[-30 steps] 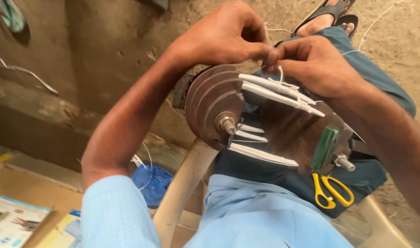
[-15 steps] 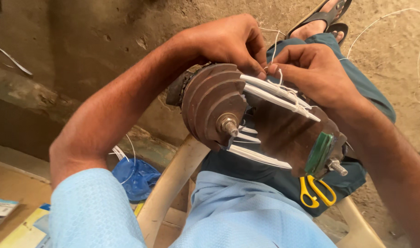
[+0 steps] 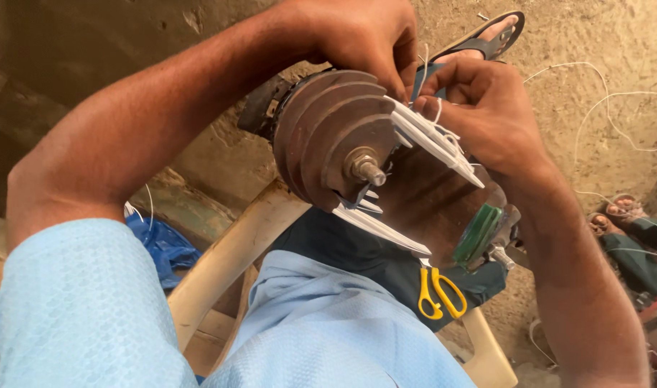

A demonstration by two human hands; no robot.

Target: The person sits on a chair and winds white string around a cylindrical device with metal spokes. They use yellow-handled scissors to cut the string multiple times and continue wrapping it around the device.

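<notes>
Over sandy, thread-strewn ground [image 3: 616, 43], both hands [image 3: 443, 86] pinch white thread [image 3: 438, 109] atop a rusty winding former [image 3: 357, 144].

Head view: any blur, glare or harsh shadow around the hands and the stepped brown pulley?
Head view: warm, even daylight, no glare; the stepped brown metal pulley and yellow-handled scissors are sharp; slight softness on the left hand and right hand at the white strips; near light-blue sleeve looms large, top left wall sits in shade.
</notes>
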